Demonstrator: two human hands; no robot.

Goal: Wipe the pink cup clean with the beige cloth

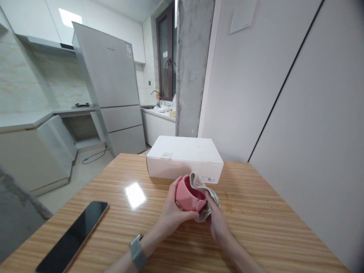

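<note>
My left hand is closed round a pink faceted cup-like container, thumb along its lower edge and fingers behind its far side. The container is tilted, its notched opening facing right. In my right hand is a folded light grey cloth, pinched with the thumb on top. Part of the cloth lies against the rim and over the opening. The right fingers beneath the cloth are mostly hidden. Both hands are above the wooden table, in front of a white box.
The white box stands at the table's far edge, just beyond my hands. A black phone lies at the left. Behind the table are a fridge, a sink counter, a concrete pillar and a white wall at the right.
</note>
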